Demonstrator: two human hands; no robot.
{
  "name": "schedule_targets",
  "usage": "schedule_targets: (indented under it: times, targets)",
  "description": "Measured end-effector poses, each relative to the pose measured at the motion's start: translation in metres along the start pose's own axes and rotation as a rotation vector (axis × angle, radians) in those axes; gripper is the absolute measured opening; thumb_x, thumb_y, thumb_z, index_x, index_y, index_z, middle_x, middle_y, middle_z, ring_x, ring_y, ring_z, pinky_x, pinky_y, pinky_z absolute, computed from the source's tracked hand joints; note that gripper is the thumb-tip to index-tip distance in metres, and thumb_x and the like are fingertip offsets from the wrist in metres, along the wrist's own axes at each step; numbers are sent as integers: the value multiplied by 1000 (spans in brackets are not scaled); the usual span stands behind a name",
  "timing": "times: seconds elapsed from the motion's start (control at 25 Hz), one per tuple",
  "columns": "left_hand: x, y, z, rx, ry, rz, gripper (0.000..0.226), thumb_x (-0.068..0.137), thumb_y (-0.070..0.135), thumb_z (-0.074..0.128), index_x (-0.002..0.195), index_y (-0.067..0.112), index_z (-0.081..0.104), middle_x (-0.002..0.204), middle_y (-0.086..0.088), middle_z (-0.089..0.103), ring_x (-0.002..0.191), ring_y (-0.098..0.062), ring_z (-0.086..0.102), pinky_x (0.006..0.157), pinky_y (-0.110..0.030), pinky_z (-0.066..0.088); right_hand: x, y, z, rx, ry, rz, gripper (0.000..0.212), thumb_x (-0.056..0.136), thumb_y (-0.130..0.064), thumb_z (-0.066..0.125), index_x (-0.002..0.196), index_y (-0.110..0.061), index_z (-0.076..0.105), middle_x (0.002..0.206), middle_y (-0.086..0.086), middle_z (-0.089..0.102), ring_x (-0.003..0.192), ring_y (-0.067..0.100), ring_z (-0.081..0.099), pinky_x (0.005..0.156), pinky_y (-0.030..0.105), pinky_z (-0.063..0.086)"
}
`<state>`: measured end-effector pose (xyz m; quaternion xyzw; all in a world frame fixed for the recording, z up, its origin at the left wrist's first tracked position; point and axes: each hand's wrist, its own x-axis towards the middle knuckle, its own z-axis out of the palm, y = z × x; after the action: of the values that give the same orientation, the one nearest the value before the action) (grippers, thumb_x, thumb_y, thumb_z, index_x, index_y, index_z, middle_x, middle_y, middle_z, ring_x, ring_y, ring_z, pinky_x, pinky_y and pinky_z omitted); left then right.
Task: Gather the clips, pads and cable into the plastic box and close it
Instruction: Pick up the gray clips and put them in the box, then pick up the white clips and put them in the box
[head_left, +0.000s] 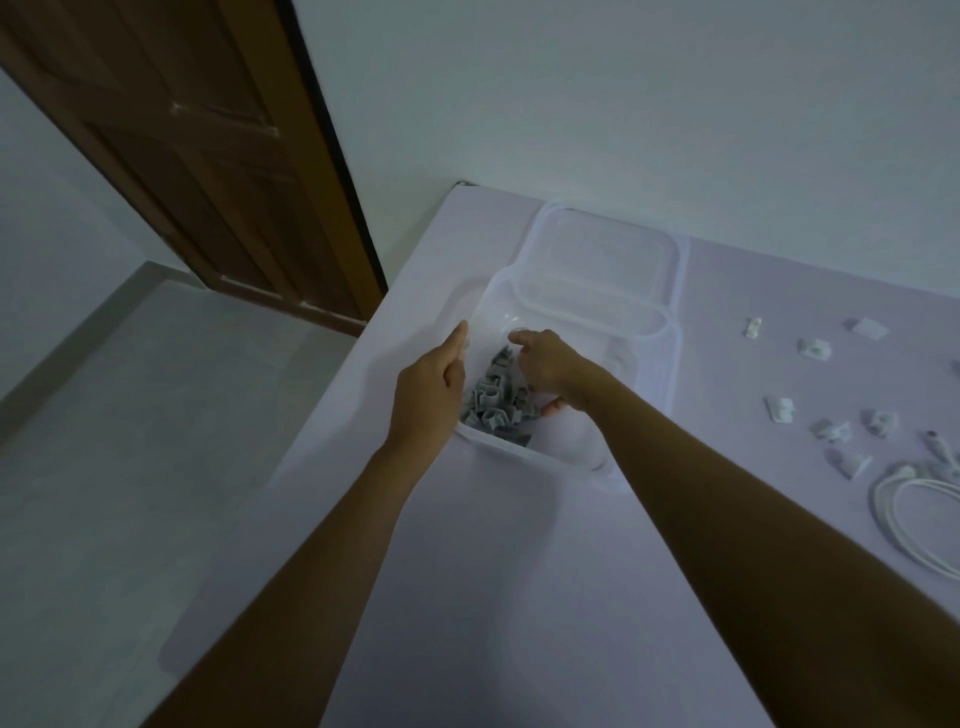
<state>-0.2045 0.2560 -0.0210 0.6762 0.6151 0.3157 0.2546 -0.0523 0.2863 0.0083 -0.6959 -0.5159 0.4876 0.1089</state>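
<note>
Plastic box (519, 451) toward the left edge of the table (519, 597), open, with a heap of grey clips (493, 402) already inside. Left hand (431, 384) flat against the left wall of the box, fingers straight, steadying rather than gripping. Right hand (550, 371) down inside the box over the heap, fingers curled; impossible to tell whether holding pieces or letting them go. Hands apart, one on each side of the heap.

Judged as the dropping-in step, with plenty left to gather. Keep the left palm pressed on the wall to stop any sliding of so light a box. Release low, close over the heap, to avoid bounce-outs. Spread the pile toward the bare far end, leaving room for later items.

Lid (597, 260) just beyond, its near edge seemingly over the far rim; draw the right arm out without knocking it. Farther right, small white pieces (813, 349) scattered well apart from the box, clips or pads, too small to tell; probably quicker to sweep several together than to pick singly. Coiled white cable (904, 512) at the far right edge; best lifted with the coil kept tight.
</note>
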Motion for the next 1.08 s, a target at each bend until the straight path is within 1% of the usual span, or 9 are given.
schedule_targets:
  times: [0.28,0.4,0.48,0.56,0.68,0.76,0.88,1.0,1.08]
  targets:
    - [0,0,1,6,16,-16,39,97,17,46,136,12,47,128,-7,62,115,-20,60,93,-6,28,5,-6,7,11,-106,3,56,94,4,32,143,-22,37,148,11,36,121,37,48,66,40,55]
    - [0,-2,-3,59,-9,2,39,98,24,43,136,14,46,131,-6,59,120,-21,56,102,-19,32,1,-3,3,32,-98,-17,58,92,6,34,144,-20,35,147,11,39,120,36,50,74,42,54]
    - [3,-6,-9,194,-53,18,42,99,31,38,138,16,44,135,-8,55,124,-25,51,110,-39,36,-7,1,-6,12,-55,-61,57,93,6,34,145,-17,35,148,9,37,122,36,49,83,44,53]
    - [4,-4,-18,303,-59,6,45,98,34,37,139,16,41,139,-12,49,128,-29,45,107,-48,38,-20,7,-22,43,17,-118,54,93,6,34,142,-15,40,145,8,42,121,33,50,87,43,53]
    - [0,22,-24,230,42,79,42,97,28,41,135,11,45,136,-13,51,126,-28,46,106,-37,36,-58,27,-57,101,161,-256,44,94,2,34,130,-15,54,128,4,57,104,22,59,78,29,50]
    - [-9,50,-19,138,96,142,36,97,23,43,130,10,51,131,-11,56,121,-25,50,102,-30,38,-89,52,-81,201,253,-298,41,94,1,34,120,-17,60,115,1,63,92,20,62,71,29,49]
    - [-26,94,5,-37,127,218,29,96,17,46,121,9,58,122,-8,62,112,-23,58,97,-34,48,-132,100,-105,301,432,-292,37,96,-2,36,110,-24,63,103,-3,68,85,19,64,71,31,50]
    - [-48,133,44,-128,60,386,23,93,10,47,110,6,62,110,-9,67,99,-18,61,88,-25,49,-163,152,-109,301,551,-212,32,95,-3,42,103,-26,63,95,-6,69,80,19,65,69,30,51]
    - [-60,149,73,-165,-76,457,20,92,7,48,103,6,64,104,-8,66,92,-15,62,82,-21,50,-178,180,-100,264,606,-132,27,93,-5,48,101,-25,65,95,-2,71,76,16,64,68,22,48]
